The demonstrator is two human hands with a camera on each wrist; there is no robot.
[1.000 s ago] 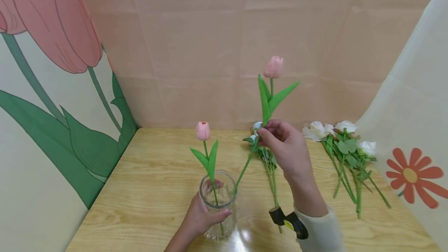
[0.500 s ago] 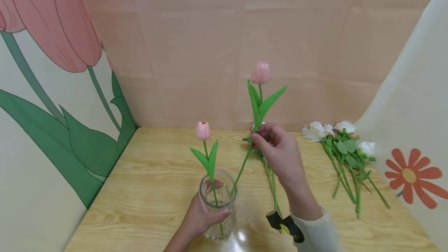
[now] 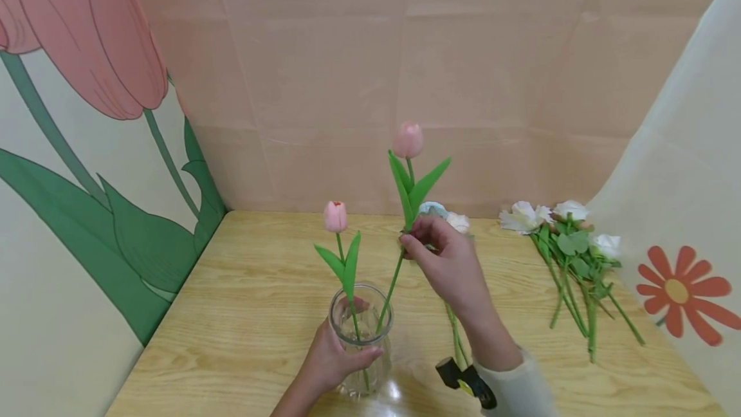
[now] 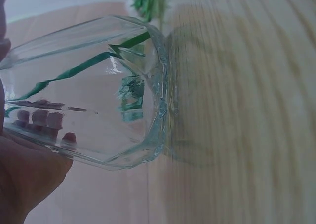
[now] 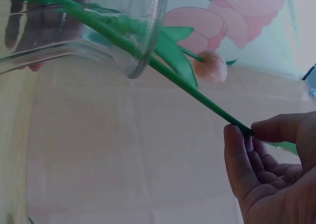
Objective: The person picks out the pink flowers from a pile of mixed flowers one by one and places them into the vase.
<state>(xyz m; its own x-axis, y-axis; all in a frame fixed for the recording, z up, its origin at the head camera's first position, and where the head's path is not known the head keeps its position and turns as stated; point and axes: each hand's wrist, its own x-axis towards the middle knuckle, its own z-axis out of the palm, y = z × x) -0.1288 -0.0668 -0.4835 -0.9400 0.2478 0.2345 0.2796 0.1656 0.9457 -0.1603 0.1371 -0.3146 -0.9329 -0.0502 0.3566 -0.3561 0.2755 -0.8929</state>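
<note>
- Two bare hands show in the head view, working over a light brown wooden table [image 3: 249, 314].
- The left hand [image 3: 332, 359] holds a clear round glass jar [image 3: 373, 340], with its thumb in front and fingers behind.
- One small pink tulip with green leaves [image 3: 335, 217] stands inside the jar, poking out of the top.
- The right hand [image 3: 448, 266] pinches a taller pink tulip with a long green stem [image 3: 408, 140]. That tulip leans, and its low end is inside the jar's mouth.
- Behind the right hand lie pale blue and pinkish flowers [image 3: 433, 209], partly hidden.
- Over on the right side of the table is a bunch of white flowers with green stems [image 3: 573, 243].
- In the left wrist view, the left hand is up against the glass, and green shows through it. Most of the hand is out of sight.
- In the right wrist view, the right thumb and fingers squeeze the thin stem in a narrow grip. The stem slants across the jar's rim to the inside, and the small tulip's flower is behind it.
</note>
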